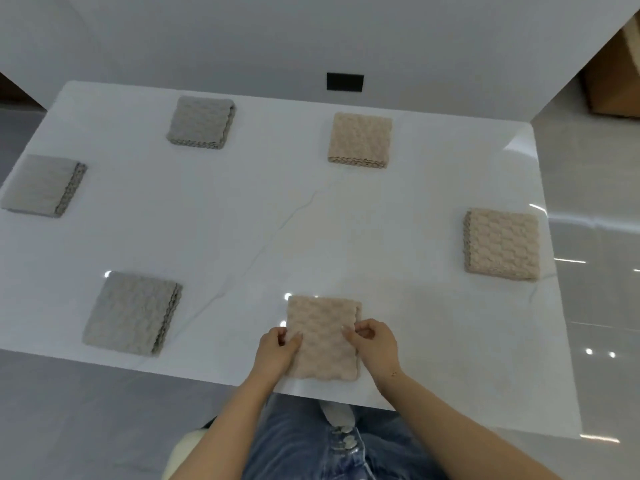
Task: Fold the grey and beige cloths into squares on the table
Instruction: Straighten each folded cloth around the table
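Three folded grey cloths (133, 313) lie on the white counter's (242, 209) left half. At the near edge, the left hand (277, 348) and right hand (372, 344) pinch the sides of a beige cloth (323, 337), its long axis running away from the person. Two folded beige squares (502, 244) lie to the right. No writing is legible.

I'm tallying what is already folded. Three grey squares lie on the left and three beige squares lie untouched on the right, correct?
Not quite. The head view shows only two beige squares lying untouched. The third beige cloth is held by both hands, left hand and right hand, at the near table edge. The three grey squares are right.
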Motion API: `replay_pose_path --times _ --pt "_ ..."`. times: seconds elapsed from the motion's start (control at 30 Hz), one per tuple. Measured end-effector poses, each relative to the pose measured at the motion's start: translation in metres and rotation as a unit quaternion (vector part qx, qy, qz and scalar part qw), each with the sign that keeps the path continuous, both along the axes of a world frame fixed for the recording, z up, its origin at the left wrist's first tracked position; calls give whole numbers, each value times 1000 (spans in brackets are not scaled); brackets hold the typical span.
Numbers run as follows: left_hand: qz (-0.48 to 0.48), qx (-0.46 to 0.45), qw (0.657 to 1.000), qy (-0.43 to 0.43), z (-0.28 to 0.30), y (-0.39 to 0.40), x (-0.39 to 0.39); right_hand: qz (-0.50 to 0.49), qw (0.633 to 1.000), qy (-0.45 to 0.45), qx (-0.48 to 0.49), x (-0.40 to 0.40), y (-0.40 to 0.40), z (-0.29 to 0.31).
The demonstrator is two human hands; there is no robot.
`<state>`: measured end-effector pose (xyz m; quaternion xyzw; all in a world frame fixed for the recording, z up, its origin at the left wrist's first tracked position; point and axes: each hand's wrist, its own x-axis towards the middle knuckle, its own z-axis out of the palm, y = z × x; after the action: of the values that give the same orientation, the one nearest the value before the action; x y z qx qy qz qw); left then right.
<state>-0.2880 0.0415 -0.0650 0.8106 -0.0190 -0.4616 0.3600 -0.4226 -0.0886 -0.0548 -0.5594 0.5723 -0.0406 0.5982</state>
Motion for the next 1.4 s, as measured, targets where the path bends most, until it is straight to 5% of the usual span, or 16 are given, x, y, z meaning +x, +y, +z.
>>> replay_pose_path --times 0.53,0.77,0.9,1.0,1.1,1.23,1.3,1.4 --pt "-13 7 1000 -24 4 -3 -4 -55 996 68 -9 6 8 1" --pt "-21 -74 996 -41 30 -12 2 69 985 113 -107 0 4 11" --pt "-48 -124 982 -137 58 -25 15 -16 996 -3 92 11 -13 44" --pt "-171 -159 934 -269 79 -33 27 -74 960 -107 249 23 -28 67" --pt "-302 -206 831 -419 86 -38 36 -77 926 -189 318 35 -41 82" --pt "-371 -242 757 -481 78 -36 36 -52 894 -268 354 51 -50 94" --pt "-349 -251 765 -480 78 -32 35 -38 908 -275 314 53 -53 90" --pt "-215 -285 844 -400 88 -25 27 -47 920 -292 256 54 -54 86"
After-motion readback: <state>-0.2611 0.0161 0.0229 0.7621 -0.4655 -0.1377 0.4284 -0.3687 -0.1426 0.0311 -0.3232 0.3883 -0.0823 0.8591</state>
